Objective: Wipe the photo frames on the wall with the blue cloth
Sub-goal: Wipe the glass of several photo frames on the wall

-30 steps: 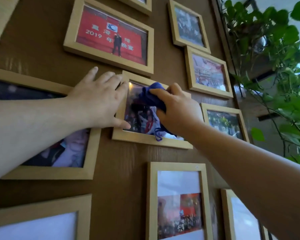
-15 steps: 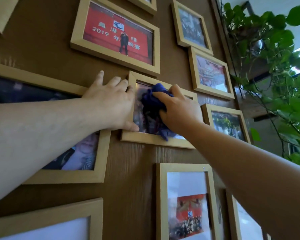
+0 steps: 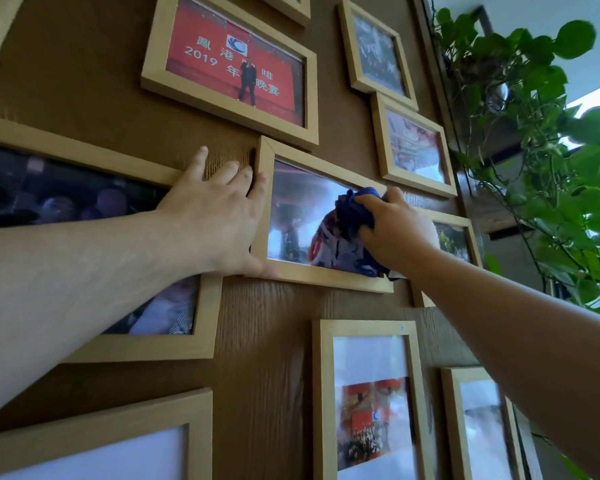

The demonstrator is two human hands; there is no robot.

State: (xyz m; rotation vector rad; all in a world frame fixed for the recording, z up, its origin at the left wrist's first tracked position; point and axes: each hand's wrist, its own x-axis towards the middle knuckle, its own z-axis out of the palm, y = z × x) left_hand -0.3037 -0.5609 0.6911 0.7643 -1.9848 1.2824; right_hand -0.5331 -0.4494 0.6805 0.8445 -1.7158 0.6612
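A light wooden photo frame (image 3: 312, 277) hangs in the middle of the brown wood wall. My left hand (image 3: 219, 216) lies flat against its left edge, fingers spread, thumb under its lower left corner. My right hand (image 3: 395, 233) presses a bunched blue cloth (image 3: 352, 211) against the right part of the frame's glass. The cloth hangs down to the frame's lower right corner. Most of the glass to the left of the cloth is uncovered.
Several more wooden frames surround it: a red-banner photo (image 3: 232, 69) above, a large frame (image 3: 146, 348) at left under my forearm, two at upper right (image 3: 413, 147), others below (image 3: 371, 403). A leafy green plant (image 3: 541, 140) hangs beside the wall's right edge.
My right hand and the blue cloth have slid from the frame's left-centre glass over to its right side. My left hand stays on the frame's left edge. The view has shifted slightly.
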